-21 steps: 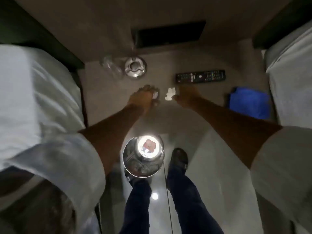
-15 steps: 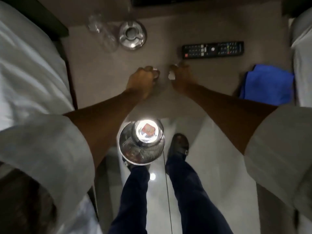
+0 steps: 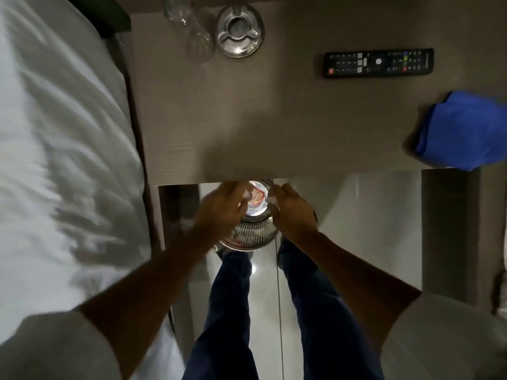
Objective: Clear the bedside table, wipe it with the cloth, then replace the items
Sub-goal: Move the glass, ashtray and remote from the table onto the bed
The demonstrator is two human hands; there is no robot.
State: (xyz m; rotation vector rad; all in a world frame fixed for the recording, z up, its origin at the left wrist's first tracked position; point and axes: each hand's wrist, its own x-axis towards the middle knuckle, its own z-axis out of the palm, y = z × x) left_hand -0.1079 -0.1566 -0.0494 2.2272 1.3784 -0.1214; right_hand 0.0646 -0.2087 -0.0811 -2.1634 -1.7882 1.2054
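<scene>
Both my hands hover over a round metal mesh bin (image 3: 253,237) on the floor, just below the front edge of the bedside table (image 3: 247,119). My left hand (image 3: 219,212) is curled, with a small pale scrap at its fingertips. My right hand (image 3: 293,215) pinches a crumpled white paper scrap (image 3: 272,200) over the bin's mouth. Motion blurs both hands. On the table are a black remote (image 3: 378,63), a folded blue cloth (image 3: 463,130) at the right edge, a metal ashtray (image 3: 241,30) and a clear glass (image 3: 192,31) lying at the back left.
A bed with white sheets (image 3: 55,133) borders the table on the left. My legs in dark trousers (image 3: 230,311) stand on the glossy tiled floor (image 3: 356,209) behind the bin. A red-and-white wrapper (image 3: 256,197) lies inside the bin.
Both hands lifted the small scraps off the table's front and drew back toward me, down over the bin. The view has tilted down and moved closer.
</scene>
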